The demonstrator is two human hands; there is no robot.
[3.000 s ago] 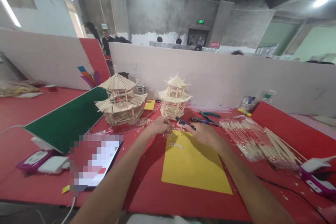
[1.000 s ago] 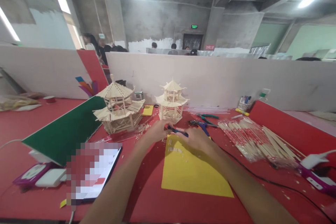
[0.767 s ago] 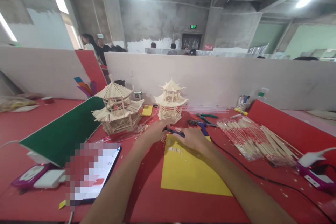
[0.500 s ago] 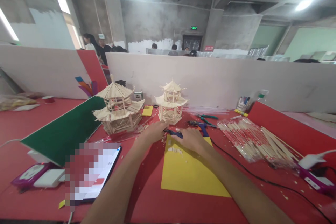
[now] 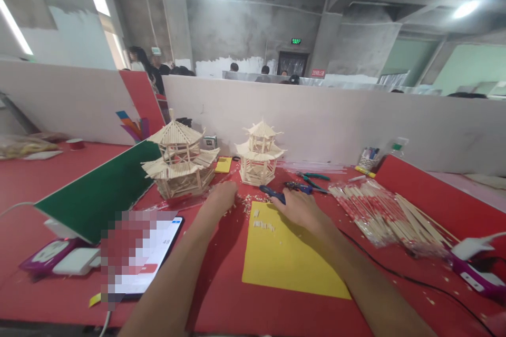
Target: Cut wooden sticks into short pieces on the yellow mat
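Observation:
My left hand (image 5: 222, 193) rests on the red table in front of the larger stick pagoda (image 5: 179, 160), fingers curled under, among wood scraps. What it pinches, if anything, is hidden. My right hand (image 5: 302, 208) lies at the top edge of the yellow sheet (image 5: 290, 263), closed on blue-handled cutters (image 5: 272, 193) that point left. A short row of cut stick pieces (image 5: 263, 225) lies on the sheet between my hands. The smaller stick pagoda (image 5: 259, 152) stands just behind.
A bundle of wrapped chopsticks (image 5: 379, 208) lies to the right, with green-handled pliers (image 5: 314, 175) and a pen cup (image 5: 369, 157) behind. A tablet (image 5: 146, 253) and green board (image 5: 98, 184) sit on the left, a purple-and-white tool (image 5: 474, 266) with a black cable far right. People stand beyond the white partition (image 5: 336, 121).
My hands have drawn apart: the left slid left toward the larger pagoda, and the right, with the cutters, shifted slightly right. The camera tilted a little.

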